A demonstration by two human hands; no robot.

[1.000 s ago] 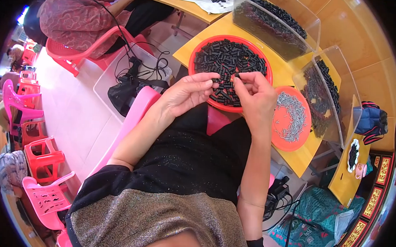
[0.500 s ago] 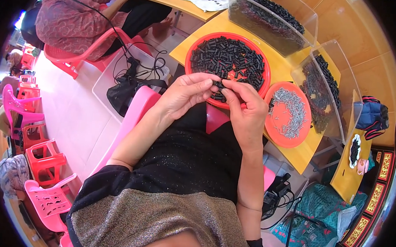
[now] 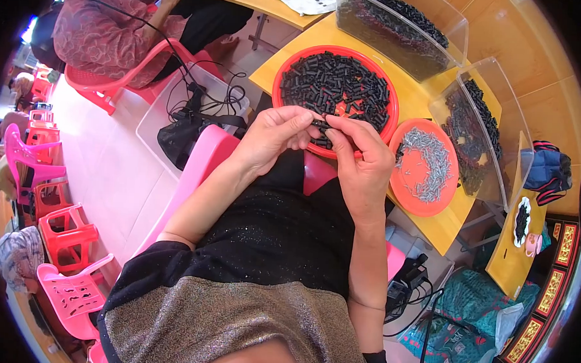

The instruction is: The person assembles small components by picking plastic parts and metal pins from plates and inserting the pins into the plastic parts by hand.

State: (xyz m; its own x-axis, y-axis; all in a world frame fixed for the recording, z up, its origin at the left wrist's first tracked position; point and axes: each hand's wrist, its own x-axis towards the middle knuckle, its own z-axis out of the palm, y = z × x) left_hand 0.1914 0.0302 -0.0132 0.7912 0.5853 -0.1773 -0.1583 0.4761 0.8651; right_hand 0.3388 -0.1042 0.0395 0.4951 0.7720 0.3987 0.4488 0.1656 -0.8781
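My left hand (image 3: 277, 137) and my right hand (image 3: 362, 162) meet over the near rim of a red basin (image 3: 393, 118). Between their fingertips is a small black cylindrical piece (image 3: 320, 124), partly covered by the fingers; both hands pinch it. Heaped in the basin are many short black tubular pieces (image 3: 327, 79) of the same look, with some red bottom showing near the middle. Beside my right hand lies an orange-red plate (image 3: 407, 193) that carries a spread of small silvery metal pins or screws (image 3: 434, 162).
Two clear plastic bins (image 3: 400, 40) (image 3: 477, 134) with black pieces stand on the yellow table (image 3: 303, 36). A clear box with a black bag (image 3: 185, 135) and cables sits at left. Another person (image 3: 115, 34) sits at far left on a red chair. Teal bags (image 3: 469, 312) lie lower right.
My hands stay nearly in place, pinched at the black piece, with only slight finger movement. The view has shifted very slightly.
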